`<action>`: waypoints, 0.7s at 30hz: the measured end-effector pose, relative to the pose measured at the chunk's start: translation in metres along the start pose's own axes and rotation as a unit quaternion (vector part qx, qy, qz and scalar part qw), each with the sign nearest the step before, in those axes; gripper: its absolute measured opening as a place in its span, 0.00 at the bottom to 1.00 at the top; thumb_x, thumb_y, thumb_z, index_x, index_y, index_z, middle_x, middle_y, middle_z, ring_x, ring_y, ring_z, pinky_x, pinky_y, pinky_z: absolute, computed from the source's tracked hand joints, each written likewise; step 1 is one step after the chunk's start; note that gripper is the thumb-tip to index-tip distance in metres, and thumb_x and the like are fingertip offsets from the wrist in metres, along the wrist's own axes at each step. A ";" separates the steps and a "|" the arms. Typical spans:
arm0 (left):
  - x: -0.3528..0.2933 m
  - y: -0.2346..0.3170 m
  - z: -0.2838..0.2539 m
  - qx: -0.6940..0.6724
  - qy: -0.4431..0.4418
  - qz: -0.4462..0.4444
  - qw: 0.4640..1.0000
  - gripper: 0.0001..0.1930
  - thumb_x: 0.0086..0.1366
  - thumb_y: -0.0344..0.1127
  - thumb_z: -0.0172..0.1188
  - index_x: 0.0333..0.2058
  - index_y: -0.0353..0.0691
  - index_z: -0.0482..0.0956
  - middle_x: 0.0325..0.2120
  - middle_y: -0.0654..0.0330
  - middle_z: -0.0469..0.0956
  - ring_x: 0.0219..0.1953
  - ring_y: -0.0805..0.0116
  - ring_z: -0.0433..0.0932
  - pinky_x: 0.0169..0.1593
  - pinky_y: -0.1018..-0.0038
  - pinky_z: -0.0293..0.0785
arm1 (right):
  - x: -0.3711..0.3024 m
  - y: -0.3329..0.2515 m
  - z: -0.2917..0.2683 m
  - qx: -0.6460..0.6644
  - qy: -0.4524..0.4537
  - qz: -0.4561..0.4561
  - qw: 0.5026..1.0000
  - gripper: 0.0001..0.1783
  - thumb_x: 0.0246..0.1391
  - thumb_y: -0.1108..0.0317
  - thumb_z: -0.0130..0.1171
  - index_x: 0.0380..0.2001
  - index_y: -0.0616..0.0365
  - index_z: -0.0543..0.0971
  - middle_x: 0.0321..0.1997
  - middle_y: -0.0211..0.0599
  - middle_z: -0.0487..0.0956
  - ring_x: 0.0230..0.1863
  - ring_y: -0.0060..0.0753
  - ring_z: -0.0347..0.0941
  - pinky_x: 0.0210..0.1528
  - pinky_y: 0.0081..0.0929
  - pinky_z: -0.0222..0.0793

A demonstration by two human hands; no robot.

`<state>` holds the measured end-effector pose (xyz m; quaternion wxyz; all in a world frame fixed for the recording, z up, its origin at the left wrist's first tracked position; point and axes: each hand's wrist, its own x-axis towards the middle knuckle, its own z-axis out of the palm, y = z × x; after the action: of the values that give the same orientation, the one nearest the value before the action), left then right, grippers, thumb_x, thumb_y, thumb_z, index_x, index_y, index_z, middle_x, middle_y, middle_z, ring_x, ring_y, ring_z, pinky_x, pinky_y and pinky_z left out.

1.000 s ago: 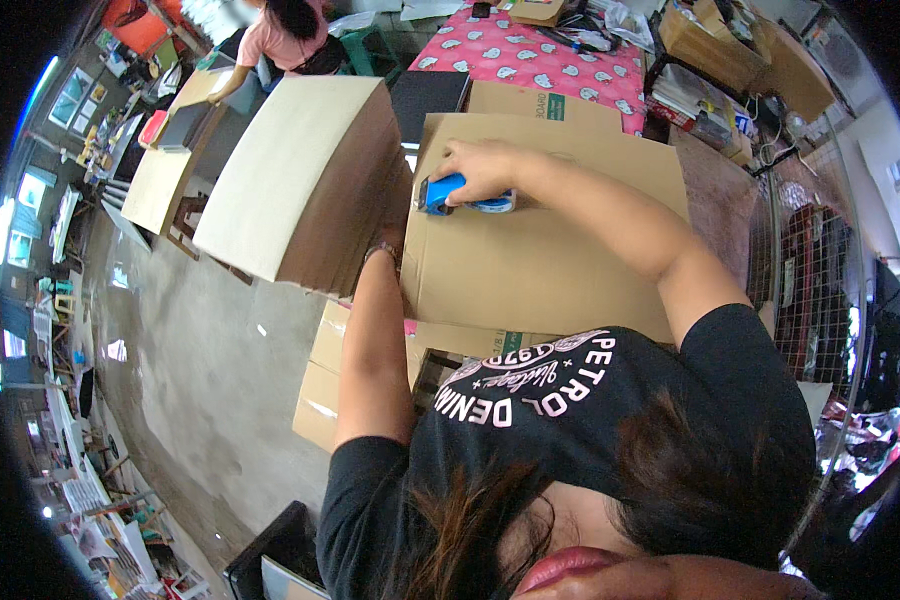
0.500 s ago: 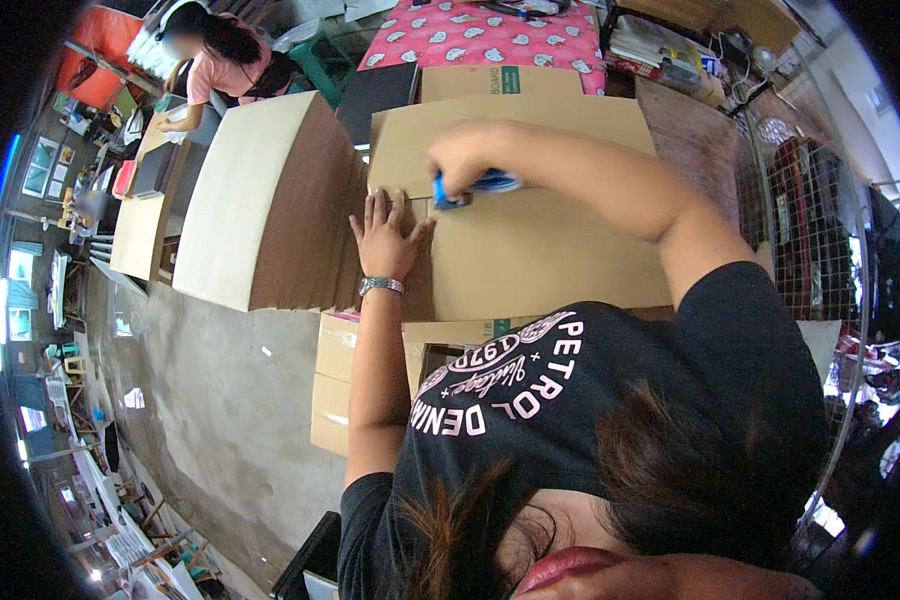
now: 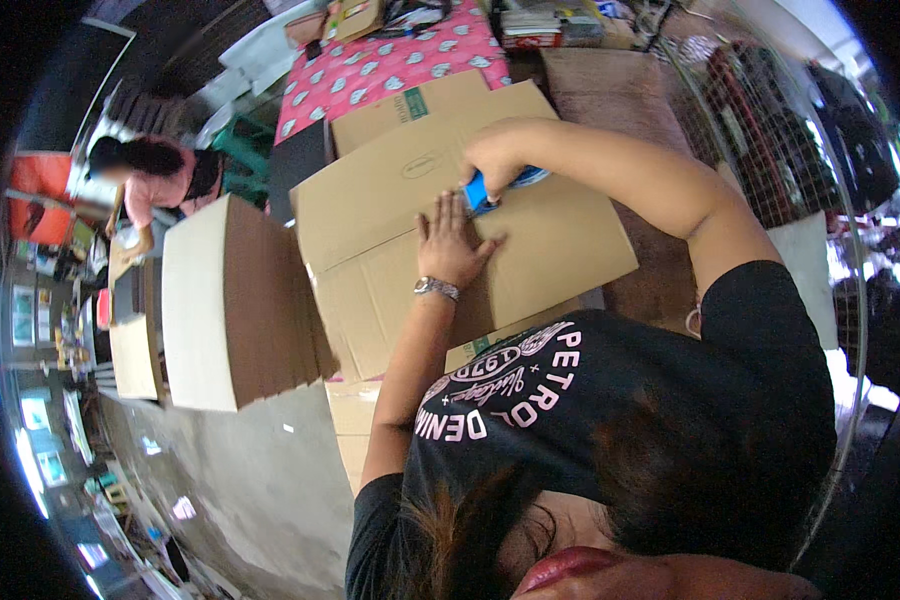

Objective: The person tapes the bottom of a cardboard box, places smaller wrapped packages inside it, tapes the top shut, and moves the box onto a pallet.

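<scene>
Just right of the middle of the cardboard box (image 3: 560,238), in line with the seam (image 3: 370,250) from its left edge, the blue tape dispenser (image 3: 477,193) sits beneath my right hand (image 3: 498,155), fingers curled around it in a grasp. Its long axis slants away from my left fingertips toward the box's right edge. My left hand (image 3: 452,250) lies spread palm-down, grasping nothing visible, its fingertips just beside the dispenser's left end; contact between them cannot be determined.
</scene>
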<state>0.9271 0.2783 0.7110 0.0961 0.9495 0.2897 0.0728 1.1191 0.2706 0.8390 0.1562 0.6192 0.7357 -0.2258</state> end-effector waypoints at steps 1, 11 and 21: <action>0.005 0.010 0.000 0.005 0.001 -0.007 1.000 0.47 0.54 0.68 0.46 0.61 0.33 0.49 0.63 0.50 0.48 0.66 0.58 0.44 0.65 0.55 0.36 | -0.008 0.003 0.000 0.017 0.017 0.000 1.000 0.33 0.29 0.59 0.67 0.47 0.42 0.76 0.41 0.42 0.78 0.42 0.43 0.74 0.44 0.37 0.69; 0.005 0.008 0.005 0.023 -0.015 -0.001 1.000 0.46 0.54 0.69 0.44 0.62 0.39 0.49 0.64 0.55 0.47 0.66 0.62 0.43 0.65 0.56 0.34 | -0.117 0.156 0.030 0.124 -0.056 0.089 0.987 0.40 0.21 0.68 0.73 0.48 0.42 0.76 0.46 0.43 0.77 0.45 0.44 0.73 0.48 0.35 0.68; -0.001 0.004 -0.004 0.043 -0.020 -0.015 0.999 0.46 0.55 0.68 0.43 0.63 0.40 0.47 0.64 0.56 0.45 0.67 0.62 0.42 0.65 0.56 0.32 | -0.052 0.159 0.124 0.020 -0.025 0.163 0.986 0.25 0.30 0.63 0.65 0.40 0.52 0.78 0.44 0.45 0.77 0.44 0.47 0.73 0.45 0.39 0.69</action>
<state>0.9276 0.2746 0.7153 0.0623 0.9495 0.3049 0.0400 1.2784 0.1830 0.7382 0.1973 0.7276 0.6163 -0.2275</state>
